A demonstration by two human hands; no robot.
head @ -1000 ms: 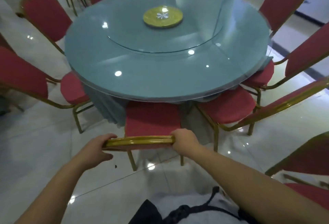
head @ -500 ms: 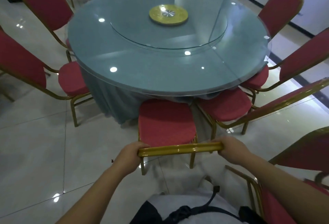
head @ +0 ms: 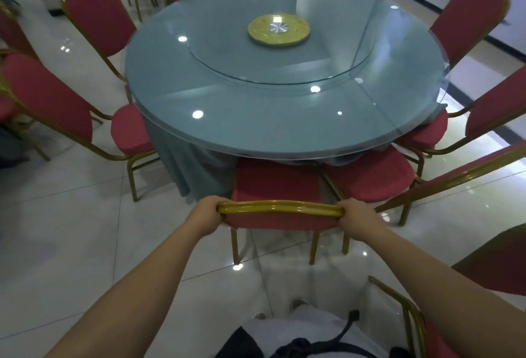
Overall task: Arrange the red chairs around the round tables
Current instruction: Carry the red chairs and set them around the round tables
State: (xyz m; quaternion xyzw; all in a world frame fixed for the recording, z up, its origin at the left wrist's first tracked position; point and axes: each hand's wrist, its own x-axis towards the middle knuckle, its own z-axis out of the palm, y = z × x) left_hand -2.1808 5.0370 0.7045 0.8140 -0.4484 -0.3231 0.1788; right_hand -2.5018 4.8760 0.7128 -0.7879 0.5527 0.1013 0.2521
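Left grip (head: 205, 215) was curled round the left end of the gold top rail of the red chair (head: 277, 184), and right grip (head: 356, 218) was curled round the right end of the same rail, so both held the chair by its back. That chair stood at the near edge of the round table (head: 284, 130), its seat facing the table and its front edge just under the glass rim, close against the grey-blue tablecloth (head: 182, 167) hanging below. A neighbouring chair (head: 370, 178) stood just beside it at the table's near right, seat partly under the rim. A side chair (head: 48, 98) stood at the table's left, and more red chairs ringed its right and far sides. At the table's middle lay a glass turntable (head: 284, 64) carrying a gold disc (head: 278, 29). Pale floor tiles (head: 71, 229) surrounded the table
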